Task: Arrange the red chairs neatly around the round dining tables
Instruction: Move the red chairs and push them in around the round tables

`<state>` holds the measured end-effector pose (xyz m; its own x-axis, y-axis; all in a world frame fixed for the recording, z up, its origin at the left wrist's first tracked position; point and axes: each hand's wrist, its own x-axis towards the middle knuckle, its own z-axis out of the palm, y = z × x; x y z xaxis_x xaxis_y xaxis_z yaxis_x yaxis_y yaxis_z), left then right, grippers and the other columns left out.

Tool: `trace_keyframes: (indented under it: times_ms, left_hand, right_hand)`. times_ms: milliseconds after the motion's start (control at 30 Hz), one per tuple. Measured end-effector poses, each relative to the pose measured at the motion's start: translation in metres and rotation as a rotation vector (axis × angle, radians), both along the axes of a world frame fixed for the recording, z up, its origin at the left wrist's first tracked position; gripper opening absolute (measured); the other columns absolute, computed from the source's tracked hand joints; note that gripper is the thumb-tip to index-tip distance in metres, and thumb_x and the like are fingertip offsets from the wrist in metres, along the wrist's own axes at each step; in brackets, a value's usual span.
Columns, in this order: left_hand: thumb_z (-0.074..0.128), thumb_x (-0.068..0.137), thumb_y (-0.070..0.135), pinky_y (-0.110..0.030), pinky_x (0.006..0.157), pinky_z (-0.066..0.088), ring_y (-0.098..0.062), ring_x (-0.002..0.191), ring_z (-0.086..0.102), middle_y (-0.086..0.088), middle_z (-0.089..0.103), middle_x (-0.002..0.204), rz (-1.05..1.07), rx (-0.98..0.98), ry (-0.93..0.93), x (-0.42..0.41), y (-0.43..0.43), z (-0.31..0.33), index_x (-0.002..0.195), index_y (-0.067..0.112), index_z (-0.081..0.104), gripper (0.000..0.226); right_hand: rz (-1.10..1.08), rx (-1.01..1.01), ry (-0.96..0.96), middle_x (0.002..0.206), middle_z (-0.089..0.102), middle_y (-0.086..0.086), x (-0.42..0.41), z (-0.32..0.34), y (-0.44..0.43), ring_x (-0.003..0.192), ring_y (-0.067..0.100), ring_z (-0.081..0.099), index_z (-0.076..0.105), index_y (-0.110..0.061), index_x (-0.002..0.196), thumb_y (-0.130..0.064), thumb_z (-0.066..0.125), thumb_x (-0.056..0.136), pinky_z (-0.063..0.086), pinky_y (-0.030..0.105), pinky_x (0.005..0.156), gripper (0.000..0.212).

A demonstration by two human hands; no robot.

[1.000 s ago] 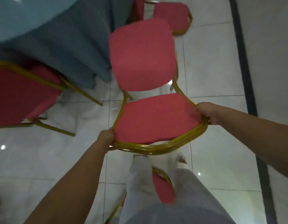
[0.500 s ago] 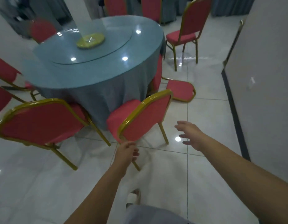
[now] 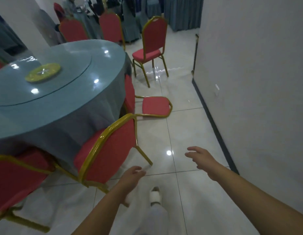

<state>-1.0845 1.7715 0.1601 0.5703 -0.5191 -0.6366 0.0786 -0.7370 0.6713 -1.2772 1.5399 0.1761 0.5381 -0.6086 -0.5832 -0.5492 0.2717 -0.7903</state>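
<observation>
Ahead on the floor (image 3: 181,133), far beyond both hands: tipped chair (image 3: 155,106). Lies on its back, backrest flat on the tiles, seat propped up against the cloth of the round bench (image 3: 106,89). Long axis left to right, backrest top pointing right toward the wall (image 3: 249,82). Far from, and between, the two hands; right hand (image 3: 201,158) stretched further forward, so judged slightly nearer. Left hand (image 3: 132,175) low, just beside the near chair (image 3: 111,150) tucked at the bench. Fingers of both loosely spread, holding nothing. Likely needs steps forward, then a lift by the backrest.
</observation>
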Motion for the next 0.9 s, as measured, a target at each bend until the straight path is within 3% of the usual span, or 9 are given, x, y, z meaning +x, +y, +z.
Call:
trace_keyframes:
  times_ms: [133, 433, 600, 900]
  left_hand:
    - [0.066, 0.09, 0.037, -0.028, 0.08, 0.05, -0.015, 0.103, 0.058, -0.003, 0.057, 0.123, -0.029, -0.009, 0.03, 0.032, -0.081, -0.016, 0.125, 0.023, 0.059, 0.039]
    - [0.064, 0.093, 0.032, -0.039, 0.1, 0.049, -0.026, 0.112, 0.056, -0.01, 0.055, 0.126, -0.058, -0.053, 0.166, 0.108, -0.261, -0.017, 0.13, 0.019, 0.055, 0.04]
    - [0.062, 0.095, 0.026, -0.039, 0.097, 0.049, -0.024, 0.103, 0.055, -0.012, 0.055, 0.121, -0.036, -0.057, 0.192, 0.155, -0.341, -0.007, 0.13, 0.013, 0.054, 0.038]
    - [0.06, 0.097, 0.028, -0.037, 0.094, 0.049, -0.029, 0.118, 0.052, -0.013, 0.05, 0.134, 0.122, -0.018, 0.246, 0.232, -0.458, -0.04, 0.136, 0.012, 0.05, 0.043]
  right_hand:
    - [-0.025, -0.005, 0.017, 0.122, 0.058, 0.002, 0.017, -0.005, -0.054, 0.11, 0.019, 0.055, 0.059, -0.029, 0.127, -0.034, 0.068, 0.089, 0.044, 0.035, 0.091, 0.039]
    - [-0.151, 0.012, 0.106, 0.119, 0.062, -0.004, 0.082, 0.003, -0.175, 0.105, 0.012, 0.058, 0.062, -0.031, 0.12, -0.037, 0.068, 0.089, 0.045, 0.035, 0.089, 0.032]
    - [-0.203, 0.06, 0.136, 0.114, 0.061, -0.004, 0.119, -0.004, -0.23, 0.103, 0.014, 0.058, 0.062, -0.029, 0.119, -0.036, 0.067, 0.09, 0.048, 0.031, 0.076, 0.03]
    - [-0.199, 0.138, 0.115, 0.118, 0.064, 0.0, 0.189, -0.044, -0.372, 0.104, 0.019, 0.061, 0.063, -0.028, 0.121, -0.033, 0.068, 0.091, 0.051, 0.033, 0.075, 0.031]
